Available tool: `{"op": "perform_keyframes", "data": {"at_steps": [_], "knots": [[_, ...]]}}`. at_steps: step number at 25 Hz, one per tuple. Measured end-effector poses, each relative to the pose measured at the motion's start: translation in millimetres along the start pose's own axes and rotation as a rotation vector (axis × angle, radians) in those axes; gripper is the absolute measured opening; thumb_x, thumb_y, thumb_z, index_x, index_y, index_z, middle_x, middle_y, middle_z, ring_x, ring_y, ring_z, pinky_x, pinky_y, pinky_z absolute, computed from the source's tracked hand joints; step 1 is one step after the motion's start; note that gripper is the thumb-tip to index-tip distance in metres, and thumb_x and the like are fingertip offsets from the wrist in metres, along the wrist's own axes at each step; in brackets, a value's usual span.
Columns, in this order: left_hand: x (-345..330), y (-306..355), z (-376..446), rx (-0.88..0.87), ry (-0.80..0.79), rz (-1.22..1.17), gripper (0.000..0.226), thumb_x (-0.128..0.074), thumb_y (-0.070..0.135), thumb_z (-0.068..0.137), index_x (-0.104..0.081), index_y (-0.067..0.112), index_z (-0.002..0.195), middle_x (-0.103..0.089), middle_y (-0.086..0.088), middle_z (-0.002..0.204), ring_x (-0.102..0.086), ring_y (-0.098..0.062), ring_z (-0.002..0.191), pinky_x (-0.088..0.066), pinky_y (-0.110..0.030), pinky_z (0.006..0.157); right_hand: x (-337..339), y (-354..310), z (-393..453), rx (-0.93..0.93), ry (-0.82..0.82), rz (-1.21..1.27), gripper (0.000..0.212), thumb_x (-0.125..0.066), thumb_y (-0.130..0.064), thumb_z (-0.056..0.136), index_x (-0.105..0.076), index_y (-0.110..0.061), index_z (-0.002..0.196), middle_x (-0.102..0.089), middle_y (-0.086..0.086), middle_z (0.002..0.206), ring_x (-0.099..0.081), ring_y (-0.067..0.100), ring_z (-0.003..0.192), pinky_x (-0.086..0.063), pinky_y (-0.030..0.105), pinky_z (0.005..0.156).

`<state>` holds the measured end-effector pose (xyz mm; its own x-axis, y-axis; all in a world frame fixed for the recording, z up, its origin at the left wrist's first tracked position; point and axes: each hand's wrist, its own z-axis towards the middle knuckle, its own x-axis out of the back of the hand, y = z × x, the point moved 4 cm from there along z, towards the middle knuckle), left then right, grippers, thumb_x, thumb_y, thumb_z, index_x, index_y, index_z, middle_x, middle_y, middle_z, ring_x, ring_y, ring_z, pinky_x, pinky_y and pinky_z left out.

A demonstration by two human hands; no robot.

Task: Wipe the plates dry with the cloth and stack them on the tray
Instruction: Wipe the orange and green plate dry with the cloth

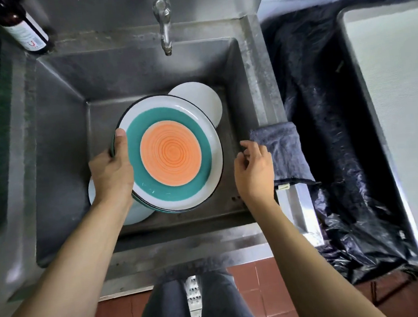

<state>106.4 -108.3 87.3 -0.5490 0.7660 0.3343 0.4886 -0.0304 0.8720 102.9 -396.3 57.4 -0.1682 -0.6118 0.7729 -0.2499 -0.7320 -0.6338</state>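
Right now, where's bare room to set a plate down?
Free: the tray at right; sink floor left of the left hand. Crowded: mid-sink, with white plates under the orange-and-teal plate; the cloth covers the right rim.

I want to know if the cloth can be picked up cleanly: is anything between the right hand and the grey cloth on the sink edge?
Nothing visible. The right hand is open, right beside the grey cloth, which is draped over the sink's right rim. The colourful plate, held by the left hand, lies left of that path.
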Motion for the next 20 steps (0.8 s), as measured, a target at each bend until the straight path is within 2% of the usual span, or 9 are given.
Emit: {"op": "perform_keyframes", "data": {"at_steps": [2,3,5,7,10,14,17,18,20], "knots": [[-3.6,4.8,-7.6,-0.039,-0.025,0.013,0.054,-0.058,0.071,0.082,-0.052,0.020,0.066,-0.044,0.000,0.067,-0.038,-0.011,0.059,-0.030,-0.029,0.055,19.1,10.8,14.9,0.104,0.114,-0.155,0.041,-0.067,-0.016,0.091,-0.065,-0.013,0.131,-0.065,0.014,0.123,-0.057,0.038,0.113,-0.044,0.049,0.097],[-6.0,7.5,-12.3,-0.058,-0.037,0.021,0.054,-0.058,0.070,0.083,-0.054,0.018,0.068,-0.045,0.003,0.065,-0.039,-0.008,0.056,-0.030,-0.027,0.052,24.5,20.1,23.2,0.104,0.117,-0.240,0.051,-0.071,-0.023,0.088,-0.060,-0.014,0.138,-0.061,0.014,0.136,-0.054,0.038,0.126,-0.040,0.050,0.105],[-10.1,12.5,-20.0,-0.084,-0.048,0.029,0.058,-0.058,0.069,0.084,-0.055,0.014,0.068,-0.046,0.008,0.061,-0.038,-0.004,0.052,-0.031,-0.024,0.048,25.8,43.7,35.2,0.054,0.018,-0.397,0.080,-0.074,-0.041,0.086,-0.041,-0.018,0.155,-0.040,0.012,0.161,-0.032,0.033,0.151,-0.022,0.050,0.122],[-14.1,16.8,-24.5,-0.084,-0.051,0.052,0.069,-0.058,0.069,0.085,-0.054,0.002,0.072,-0.047,0.003,0.065,-0.038,-0.007,0.055,-0.031,-0.028,0.053,21.5,65.5,37.8,0.017,-0.071,-0.471,0.094,-0.069,-0.048,0.088,-0.021,-0.020,0.164,-0.019,0.011,0.171,-0.014,0.030,0.159,-0.009,0.052,0.127],[-15.7,27.0,-28.9,-0.099,-0.058,0.068,0.077,-0.058,0.071,0.083,-0.052,-0.005,0.076,-0.045,-0.003,0.068,-0.038,-0.008,0.056,-0.030,-0.030,0.055,14.9,72.9,36.1,0.044,-0.048,-0.499,0.086,-0.057,-0.040,0.098,-0.013,-0.010,0.165,-0.013,0.019,0.171,-0.014,0.035,0.159,-0.010,0.052,0.128],[-9.6,42.8,-33.9,-0.122,-0.049,0.050,0.067,-0.059,0.072,0.080,-0.049,0.006,0.069,-0.038,-0.003,0.066,-0.032,-0.006,0.052,-0.026,-0.024,0.045,25.3,81.5,45.0,0.061,0.033,-0.279,0.057,-0.046,-0.008,0.105,-0.027,0.008,0.157,-0.030,0.028,0.163,-0.033,0.044,0.150,-0.027,0.049,0.123],[-5.2,52.2,-38.4,-0.097,-0.055,0.023,0.078,-0.059,0.074,0.078,-0.051,-0.004,0.074,-0.041,-0.004,0.069,-0.036,-0.012,0.060,-0.029,-0.030,0.056,49.0,94.0,53.1,-0.167,0.083,0.029,0.044,-0.043,-0.002,0.104,-0.043,0.007,0.148,-0.051,0.033,0.143,-0.046,0.050,0.130,-0.032,0.047,0.110],[-3.1,56.1,-40.5,-0.092,-0.056,0.003,0.079,-0.060,0.074,0.078,-0.052,-0.005,0.075,-0.043,-0.003,0.068,-0.037,-0.012,0.061,-0.030,-0.031,0.058,56.3,88.6,53.5,-0.230,0.124,0.112,0.041,-0.041,-0.004,0.106,-0.046,0.005,0.146,-0.054,0.032,0.137,-0.048,0.049,0.126,-0.033,0.044,0.106],[-0.8,63.9,-45.0,-0.104,-0.062,-0.019,0.081,-0.060,0.074,0.078,-0.053,-0.006,0.076,-0.046,-0.001,0.067,-0.039,-0.011,0.060,-0.032,-0.031,0.058,71.4,60.7,49.5,-0.184,0.237,0.249,0.039,-0.041,-0.007,0.108,-0.048,0.002,0.145,-0.058,0.023,0.134,-0.051,0.038,0.124,-0.035,0.027,0.103]]}}
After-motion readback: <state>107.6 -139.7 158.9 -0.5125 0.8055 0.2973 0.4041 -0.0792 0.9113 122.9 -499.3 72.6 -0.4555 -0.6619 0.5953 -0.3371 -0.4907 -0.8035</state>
